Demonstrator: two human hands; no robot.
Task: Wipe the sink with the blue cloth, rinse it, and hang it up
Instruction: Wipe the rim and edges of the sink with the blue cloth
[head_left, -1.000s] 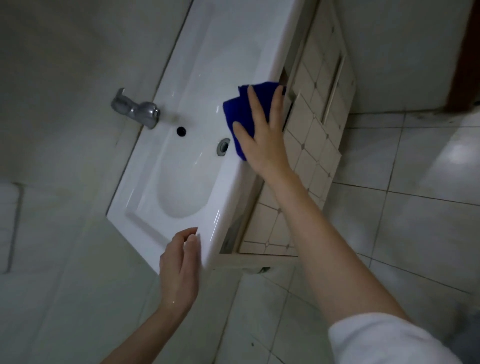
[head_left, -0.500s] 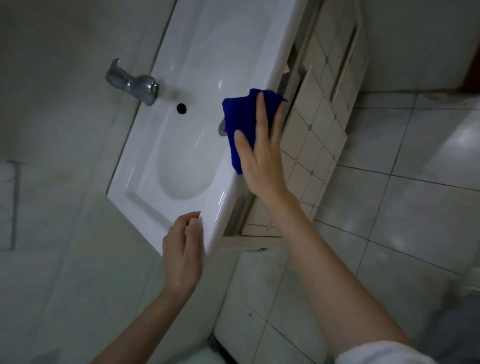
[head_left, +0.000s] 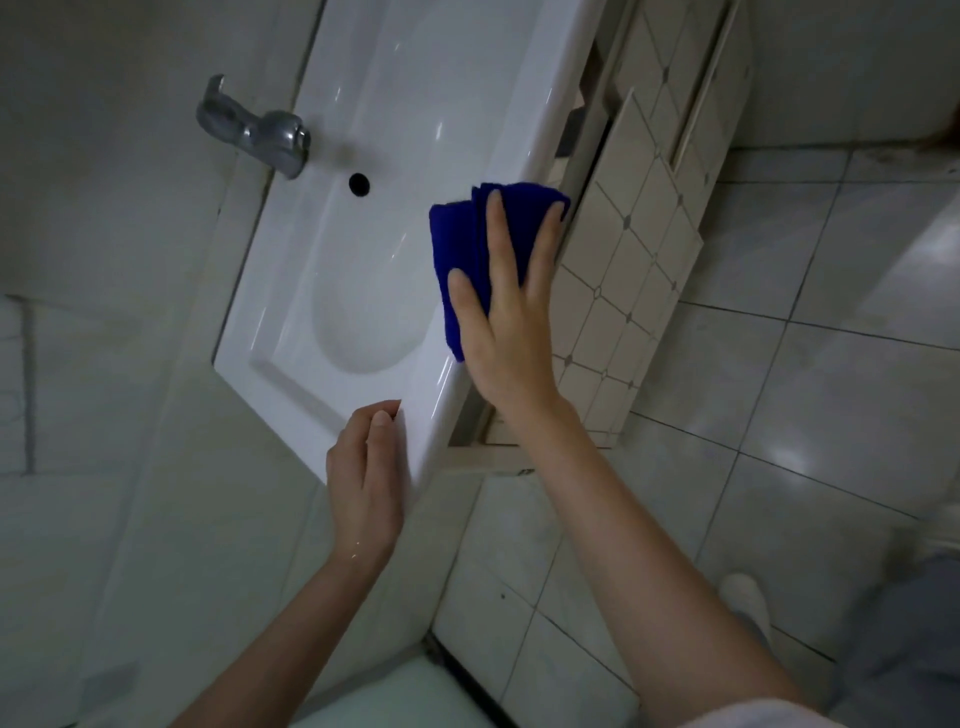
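Nearest the camera, a white sleeve (head_left: 753, 714) is showing at the person's right forearm, and both bare arms are reaching up toward the white sink (head_left: 291, 384). Below the sink's front edge, on the grey floor tiles (head_left: 810, 415), a pale rounded shape is lying that may be a shoe; it is too blurred to tell.

The left hand (head_left: 363, 467) is gripping the sink's near corner, its fingers curling around the rim there and its thumb touching the top face. Further along the same front rim, the right hand (head_left: 506, 332) is lying flat with its fingers straight and spread, pressing the folded blue cloth (head_left: 462, 249) down. The cloth is sitting on the sink's front ledge, its left part reaching over the slope of the basin and its far end poking out beyond the fingertips.

Past the cloth, the round overflow hole (head_left: 359, 183) is showing in the sink's back wall. Just behind it, a chrome faucet (head_left: 254, 130) is jutting over the sink's back rim. Under the sink's front edge, a tile-patterned cabinet door (head_left: 623, 270) is standing ajar.
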